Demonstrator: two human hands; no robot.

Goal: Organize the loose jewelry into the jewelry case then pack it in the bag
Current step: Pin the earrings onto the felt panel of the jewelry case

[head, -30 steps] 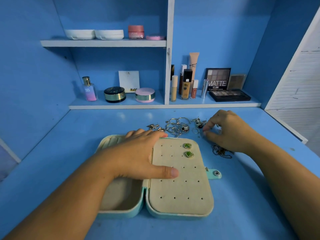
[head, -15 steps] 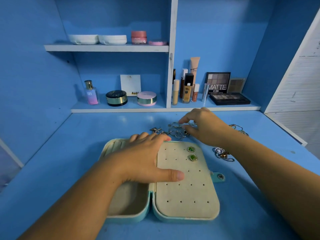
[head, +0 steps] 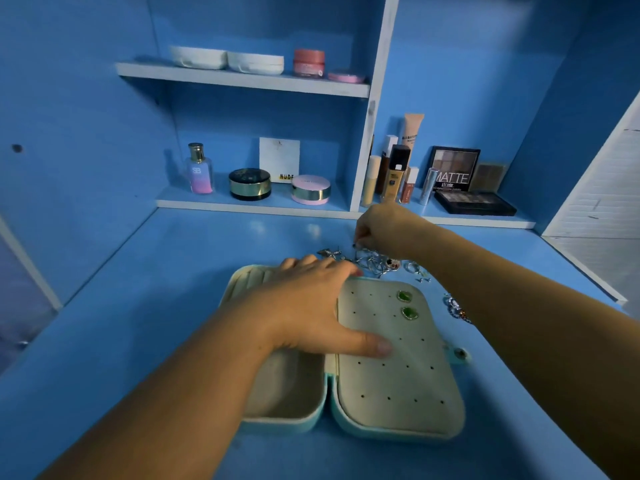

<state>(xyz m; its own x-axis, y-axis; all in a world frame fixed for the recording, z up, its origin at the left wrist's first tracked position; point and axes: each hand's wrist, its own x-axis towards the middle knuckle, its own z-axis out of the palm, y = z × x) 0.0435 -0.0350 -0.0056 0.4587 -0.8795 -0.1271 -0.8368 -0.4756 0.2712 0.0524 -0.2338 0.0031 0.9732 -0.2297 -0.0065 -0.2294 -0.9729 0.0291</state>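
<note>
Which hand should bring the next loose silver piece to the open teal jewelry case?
Right. The right hand is at the pile of loose silver jewelry, fingers curled, apparently pinching a piece; the left hand lies flat on the open teal jewelry case, likely steadying it.

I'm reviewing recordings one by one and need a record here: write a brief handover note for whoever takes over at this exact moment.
Left hand lies flat on the open jewelry case, thumb on its perforated panel.
Right hand, fingers curled, pinches a small piece over the loose jewelry pile behind the case.
Done: two green earrings pinned in the panel.
Left: the pile, the chain right of the case, closing the case, bagging it; no bag in view.
</note>
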